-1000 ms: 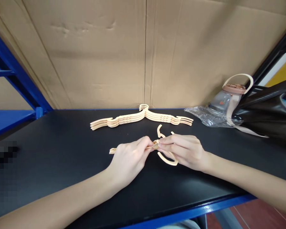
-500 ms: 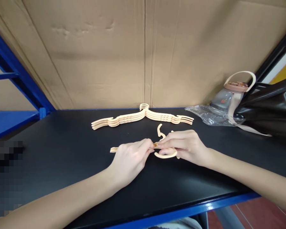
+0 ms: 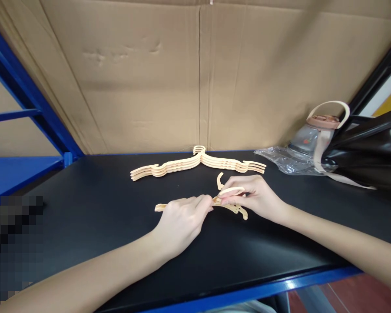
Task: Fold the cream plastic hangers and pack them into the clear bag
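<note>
My left hand (image 3: 185, 219) is closed around a cream plastic hanger arm (image 3: 160, 208), whose end sticks out on the left. Close beside it, my right hand (image 3: 252, 193) pinches a curved cream hanger hook (image 3: 233, 190) by one end, up against the joint between both hands. Beneath the right fingers another hanger arm (image 3: 230, 208) with a notched end slants down to the right. A further curved cream piece (image 3: 220, 180) shows behind the right fingertips; what it connects to is hidden. Behind my hands lies a stack of several cream hangers (image 3: 182, 164).
A clear bottle (image 3: 308, 137) with a brown lid and strap stands at the back right, beside crumpled clear plastic (image 3: 278, 160) and a black bag (image 3: 371, 156). Cardboard (image 3: 143, 87) backs the black tabletop (image 3: 94, 195). A blue frame (image 3: 52, 126) rises at left.
The hook in my right hand has turned from curving toward me, below the fingers, to lying across above them. The notched arm end is now more exposed. My view has shifted slightly.
</note>
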### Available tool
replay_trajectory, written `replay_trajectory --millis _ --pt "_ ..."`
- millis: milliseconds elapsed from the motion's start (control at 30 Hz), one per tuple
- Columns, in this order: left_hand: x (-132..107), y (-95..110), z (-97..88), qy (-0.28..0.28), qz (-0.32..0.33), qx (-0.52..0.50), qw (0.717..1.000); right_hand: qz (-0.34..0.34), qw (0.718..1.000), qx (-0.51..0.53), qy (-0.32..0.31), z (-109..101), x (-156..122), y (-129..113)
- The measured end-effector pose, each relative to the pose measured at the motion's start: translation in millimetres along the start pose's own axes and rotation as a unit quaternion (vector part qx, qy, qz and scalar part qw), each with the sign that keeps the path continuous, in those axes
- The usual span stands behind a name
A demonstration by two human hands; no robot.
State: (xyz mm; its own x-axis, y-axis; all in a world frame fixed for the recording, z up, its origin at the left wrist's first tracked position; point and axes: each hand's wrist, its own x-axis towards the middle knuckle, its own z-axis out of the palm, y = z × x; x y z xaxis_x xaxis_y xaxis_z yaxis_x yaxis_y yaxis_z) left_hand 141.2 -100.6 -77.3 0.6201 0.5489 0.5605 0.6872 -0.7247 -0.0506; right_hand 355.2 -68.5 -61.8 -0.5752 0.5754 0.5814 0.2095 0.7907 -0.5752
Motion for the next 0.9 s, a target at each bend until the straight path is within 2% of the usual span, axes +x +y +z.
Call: replay_trajectory --millis 300,633,767,900 --pt "0.6 -1.3 0.5 0.001 0.008 -0.013 1.000 0.018 0.999 0.026 0.009 1.5 -0.1 2.0" --pt "-1.2 -1.2 0.8 0.005 0.024 -0.012 1.000 0.105 0.989 0.102 -0.023 0.6 0.4 3.4" --pt "0.0 -1.2 1.6 -0.012 0.009 -0.028 0.999 0.089 0.992 0.093 -0.016 1.4 3.0 6.0" --pt "3.1 -1.6 -2.1 -0.029 -0.051 -0.072 0.996 0.137 0.977 0.163 0.001 0.8 4.2 8.3"
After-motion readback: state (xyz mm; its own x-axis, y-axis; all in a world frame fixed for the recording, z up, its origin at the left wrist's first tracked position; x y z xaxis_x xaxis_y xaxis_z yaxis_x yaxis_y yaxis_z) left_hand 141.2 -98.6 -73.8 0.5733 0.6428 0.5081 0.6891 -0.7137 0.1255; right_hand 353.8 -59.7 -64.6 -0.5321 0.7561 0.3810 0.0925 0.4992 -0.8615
